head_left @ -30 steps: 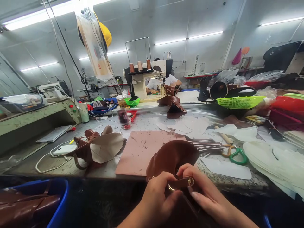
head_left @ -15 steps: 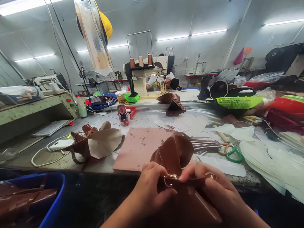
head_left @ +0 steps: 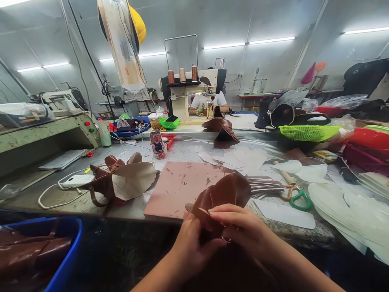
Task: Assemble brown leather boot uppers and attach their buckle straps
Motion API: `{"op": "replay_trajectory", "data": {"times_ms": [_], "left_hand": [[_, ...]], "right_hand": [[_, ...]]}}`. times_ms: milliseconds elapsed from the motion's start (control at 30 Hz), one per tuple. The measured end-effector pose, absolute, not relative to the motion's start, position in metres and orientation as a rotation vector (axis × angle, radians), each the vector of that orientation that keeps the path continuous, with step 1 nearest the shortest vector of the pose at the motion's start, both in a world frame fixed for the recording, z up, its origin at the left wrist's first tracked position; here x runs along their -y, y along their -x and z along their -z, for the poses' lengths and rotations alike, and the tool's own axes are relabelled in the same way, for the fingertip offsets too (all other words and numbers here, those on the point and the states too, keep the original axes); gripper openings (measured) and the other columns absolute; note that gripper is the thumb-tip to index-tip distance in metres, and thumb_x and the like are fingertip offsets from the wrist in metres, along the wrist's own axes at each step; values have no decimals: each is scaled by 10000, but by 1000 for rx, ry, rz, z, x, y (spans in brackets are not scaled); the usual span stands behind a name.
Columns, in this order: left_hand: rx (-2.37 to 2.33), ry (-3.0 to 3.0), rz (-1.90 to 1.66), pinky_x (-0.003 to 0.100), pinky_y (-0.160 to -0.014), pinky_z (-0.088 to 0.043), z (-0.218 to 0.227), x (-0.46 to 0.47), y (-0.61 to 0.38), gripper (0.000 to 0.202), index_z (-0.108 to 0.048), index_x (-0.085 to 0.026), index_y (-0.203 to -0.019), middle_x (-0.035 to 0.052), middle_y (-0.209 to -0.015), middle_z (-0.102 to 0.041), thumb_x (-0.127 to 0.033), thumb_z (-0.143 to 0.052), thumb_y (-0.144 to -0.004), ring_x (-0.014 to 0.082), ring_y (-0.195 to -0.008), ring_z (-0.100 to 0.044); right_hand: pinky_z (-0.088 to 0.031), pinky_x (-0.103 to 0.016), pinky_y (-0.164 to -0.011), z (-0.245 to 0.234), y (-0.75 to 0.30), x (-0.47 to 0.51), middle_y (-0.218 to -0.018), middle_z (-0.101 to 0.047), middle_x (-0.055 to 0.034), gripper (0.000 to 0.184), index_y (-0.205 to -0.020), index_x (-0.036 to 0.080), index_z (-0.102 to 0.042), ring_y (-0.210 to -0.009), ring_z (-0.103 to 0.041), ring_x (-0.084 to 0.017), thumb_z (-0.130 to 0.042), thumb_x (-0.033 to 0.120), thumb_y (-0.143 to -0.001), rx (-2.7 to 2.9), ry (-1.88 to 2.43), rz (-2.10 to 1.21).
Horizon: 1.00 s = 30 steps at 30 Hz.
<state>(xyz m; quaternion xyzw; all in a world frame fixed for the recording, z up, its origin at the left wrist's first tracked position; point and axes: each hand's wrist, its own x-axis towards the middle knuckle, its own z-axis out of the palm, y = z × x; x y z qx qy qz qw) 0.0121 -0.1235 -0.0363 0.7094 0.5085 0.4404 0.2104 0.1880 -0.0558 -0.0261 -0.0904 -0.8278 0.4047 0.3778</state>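
Note:
A brown leather boot upper (head_left: 226, 188) hangs over the table's front edge, its rounded top resting beside the pink board. My left hand (head_left: 191, 239) is closed on the leather from the left, the thumb stretched toward a small metal ring (head_left: 225, 239). From the right, my right hand (head_left: 243, 227) pinches a narrow brown leather strap (head_left: 204, 215) with its thumb and fingers, just above the ring. The fingers cover part of the ring and strap. The lower part of the upper is dark and hard to make out.
A pink board (head_left: 179, 186) lies ahead. Another leather upper (head_left: 133, 180) sits left, near a white power bank (head_left: 77, 180). Leather strips (head_left: 264, 184) and green-handled scissors (head_left: 300, 200) lie right. A blue bin (head_left: 77, 243) stands lower left. A person sits behind the sewing machine (head_left: 179, 99).
My right hand has moved left, close to my left hand, and now pinches the strap's end upward. The metal fittings that showed between the hands are now mostly covered. The person behind has sat up.

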Motion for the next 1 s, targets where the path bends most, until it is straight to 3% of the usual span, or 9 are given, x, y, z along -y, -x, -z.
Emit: {"op": "replay_trajectory", "data": {"times_ms": [67, 267, 367, 533, 767, 1000], "left_hand": [[-1459, -2044, -1247, 308, -659, -428, 34, 123, -11, 230, -480, -188, -711, 22, -764, -589, -315, -673, -726, 165, -702, -509], [-1268, -2239, -1259, 301, -745, -416, 27, 126, -10, 230, -369, -197, -667, -15, -731, -615, -70, -546, -738, 156, -816, -536], [-1254, -2409, -1348, 315, -749, -414, 27, 128, -12, 216, -389, -200, -694, -9, -739, -620, -27, -498, -764, 145, -772, -550], [-1164, -2532, -1422, 274, -666, -468, 32, 130, -10, 215, -413, -206, -752, 16, -761, -631, -4, -489, -751, 134, -725, -568], [-1008, -2825, -1334, 249, -563, -462, 32, 130, 0, 124, -465, -194, -753, 45, -794, -643, -85, -509, -792, 138, -662, -572], [-979, -2835, -1230, 256, -577, -440, 25, 131, -1, 144, -468, -189, -748, 39, -724, -610, -66, -435, -817, 140, -645, -516]], "right_hand": [[-494, -258, -789, 26, -187, 58, -1053, -617, -47, 324, -1211, 284, -544, -912, -595, -149, -497, 190, -905, 2118, 253, -1014], [-486, -207, -555, 28, -186, 62, -772, -585, -25, 212, -1052, 220, -636, -614, -564, -107, -475, 252, -917, 2035, 450, -935], [-506, -235, -612, 26, -188, 62, -759, -610, -38, 229, -1013, 205, -658, -657, -586, -132, -511, 342, -903, 2090, 504, -899], [-511, -234, -665, 17, -194, 62, -960, -607, -79, 228, -889, 197, -681, -794, -613, -162, -509, 347, -897, 2270, 503, -900], [-495, -237, -654, 11, -191, 72, -889, -613, -67, 225, -838, 179, -617, -748, -601, -147, -433, 273, -927, 2353, 490, -727], [-457, -222, -633, 6, -187, 81, -824, -588, -40, 272, -759, 191, -519, -711, -568, -130, -369, 309, -954, 2386, 481, -741]]}}
